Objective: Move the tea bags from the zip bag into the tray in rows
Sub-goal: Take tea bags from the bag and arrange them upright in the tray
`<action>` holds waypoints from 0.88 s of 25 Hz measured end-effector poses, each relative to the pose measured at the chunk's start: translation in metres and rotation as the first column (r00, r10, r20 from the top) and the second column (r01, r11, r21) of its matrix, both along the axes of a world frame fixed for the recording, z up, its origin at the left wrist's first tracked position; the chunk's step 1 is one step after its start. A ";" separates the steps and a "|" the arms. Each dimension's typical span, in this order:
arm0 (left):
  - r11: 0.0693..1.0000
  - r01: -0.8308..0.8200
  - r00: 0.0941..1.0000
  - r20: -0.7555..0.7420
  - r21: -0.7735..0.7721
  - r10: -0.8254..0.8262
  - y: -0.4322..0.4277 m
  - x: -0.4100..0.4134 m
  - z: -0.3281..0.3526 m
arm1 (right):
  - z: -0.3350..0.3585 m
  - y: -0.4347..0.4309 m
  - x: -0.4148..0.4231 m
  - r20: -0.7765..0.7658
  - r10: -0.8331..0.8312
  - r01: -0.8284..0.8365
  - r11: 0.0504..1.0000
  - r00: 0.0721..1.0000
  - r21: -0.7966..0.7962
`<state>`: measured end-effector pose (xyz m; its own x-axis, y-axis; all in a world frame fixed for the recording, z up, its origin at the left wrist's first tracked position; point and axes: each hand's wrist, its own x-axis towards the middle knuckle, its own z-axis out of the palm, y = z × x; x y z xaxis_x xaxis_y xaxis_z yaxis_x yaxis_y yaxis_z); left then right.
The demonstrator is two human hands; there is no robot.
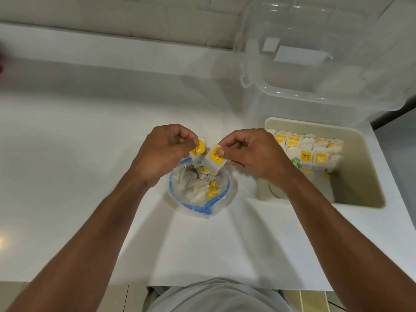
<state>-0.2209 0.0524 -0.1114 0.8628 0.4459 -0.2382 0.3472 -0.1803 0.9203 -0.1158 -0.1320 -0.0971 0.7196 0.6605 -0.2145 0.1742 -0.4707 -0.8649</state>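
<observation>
— How is your light?
— Bright and even, from above. Your forearms (90,233) throw soft, doubled shadows on the white counter (90,131).
— Any glare?
— Small glints on the clear box (292,93) and a warm spot at the counter's left edge. Your picture is soft throughout, and the wide lens bows the edges.

Light grey shirt (216,298), bare forearms (94,221)
</observation>
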 end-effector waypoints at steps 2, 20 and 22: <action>0.993 0.061 0.998 -0.002 0.102 -0.061 0.004 0.000 0.001 | 0.004 -0.005 0.003 -0.004 0.005 -0.004 1.000 1.000 0.020; 0.876 0.278 0.955 -0.017 0.394 -0.296 -0.003 0.014 0.040 | 0.037 -0.030 0.014 0.116 -0.014 0.024 0.996 0.993 -0.084; 0.859 0.309 0.942 -0.009 0.408 -0.335 -0.009 0.023 0.047 | 0.047 -0.039 0.018 0.159 -0.035 0.049 0.995 0.987 -0.083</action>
<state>-0.1976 0.0430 -0.0644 0.9815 0.1867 -0.0431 0.1529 -0.6277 0.7633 -0.0977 -0.1710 -0.0504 0.7754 0.6132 -0.1508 0.2838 -0.5518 -0.7842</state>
